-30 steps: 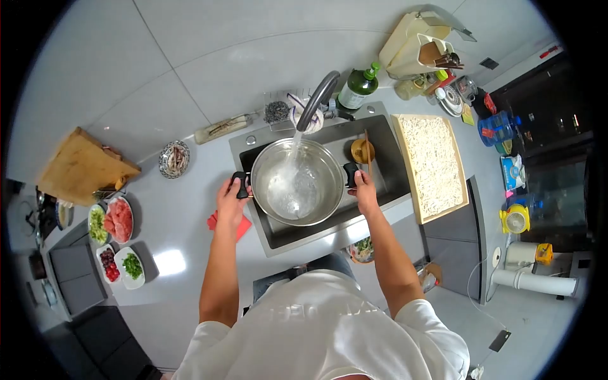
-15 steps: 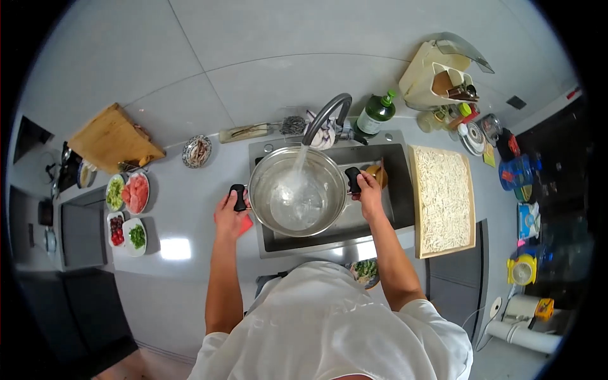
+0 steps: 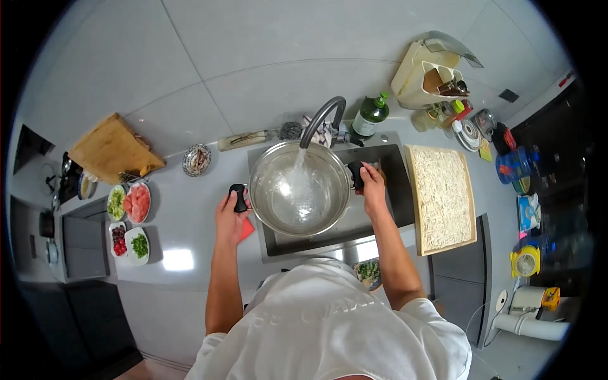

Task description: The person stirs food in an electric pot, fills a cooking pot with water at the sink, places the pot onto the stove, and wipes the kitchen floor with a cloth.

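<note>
A steel pot (image 3: 297, 215) with two black handles is held over the sink (image 3: 392, 190), and water runs into it from the curved faucet (image 3: 324, 117). My left hand (image 3: 230, 215) is closed on the pot's left handle. On the opposite side, my right hand (image 3: 371, 183) grips the right handle. Water with bright ripples covers the pot's bottom. Just beside my left hand, a red cloth (image 3: 247, 229) lies on the counter, partly hidden by the hand.
A wooden tray (image 3: 473, 218) of noodle-like strips stands right of the sink. Behind are a green bottle (image 3: 369, 117) and a utensil holder (image 3: 421, 85). At left are a cutting board (image 3: 114, 149), plates of meat (image 3: 137, 202) and chopped greens (image 3: 140, 246), and a small patterned dish (image 3: 197, 160).
The camera view has shifted. The pot now sits a little higher and covers more of the small golden bowl in the sink. Both hands keep hold of the handles, and water still runs.
</note>
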`<action>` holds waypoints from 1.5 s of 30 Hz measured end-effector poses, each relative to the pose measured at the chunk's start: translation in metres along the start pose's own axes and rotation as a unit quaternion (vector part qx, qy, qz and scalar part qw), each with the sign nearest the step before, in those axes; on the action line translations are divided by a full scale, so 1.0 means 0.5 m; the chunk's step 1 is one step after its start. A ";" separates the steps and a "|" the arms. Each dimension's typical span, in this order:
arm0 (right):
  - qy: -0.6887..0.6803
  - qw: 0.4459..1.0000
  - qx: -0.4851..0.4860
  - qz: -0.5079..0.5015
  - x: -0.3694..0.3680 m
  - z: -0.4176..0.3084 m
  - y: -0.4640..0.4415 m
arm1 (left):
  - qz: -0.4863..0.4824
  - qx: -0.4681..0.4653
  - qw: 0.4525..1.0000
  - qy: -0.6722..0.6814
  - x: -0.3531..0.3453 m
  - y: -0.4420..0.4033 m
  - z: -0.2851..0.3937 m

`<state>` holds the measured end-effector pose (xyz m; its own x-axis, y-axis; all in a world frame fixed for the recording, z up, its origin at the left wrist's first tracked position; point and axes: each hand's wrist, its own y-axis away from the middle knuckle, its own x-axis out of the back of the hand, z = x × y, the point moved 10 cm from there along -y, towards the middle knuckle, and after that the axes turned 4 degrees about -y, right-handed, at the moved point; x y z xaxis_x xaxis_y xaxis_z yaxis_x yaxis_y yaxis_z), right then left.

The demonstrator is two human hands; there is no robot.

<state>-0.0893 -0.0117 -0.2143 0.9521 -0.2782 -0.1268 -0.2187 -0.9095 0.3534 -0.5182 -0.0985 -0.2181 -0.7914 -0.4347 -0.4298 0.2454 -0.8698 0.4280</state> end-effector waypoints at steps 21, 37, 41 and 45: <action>0.008 1.000 0.005 0.024 0.019 -0.010 0.026 | -0.010 0.019 0.999 -0.027 -0.002 -0.003 -0.026; 0.039 0.999 -0.024 0.021 0.003 0.048 -0.013 | 0.023 0.029 0.998 -0.054 0.047 -0.016 -0.067; 0.034 0.999 -0.036 0.020 0.002 0.061 -0.013 | 0.025 0.032 0.997 -0.058 0.058 -0.019 -0.071; 0.033 0.998 -0.048 0.024 -0.003 0.055 -0.005 | 0.024 0.039 0.997 -0.056 0.052 -0.020 -0.067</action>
<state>-0.0960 -0.0173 -0.2404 0.9540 -0.2960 -0.0468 -0.2455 -0.8615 0.4445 -0.5225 -0.1087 -0.2602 -0.8387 -0.4421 -0.3181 0.2425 -0.8261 0.5087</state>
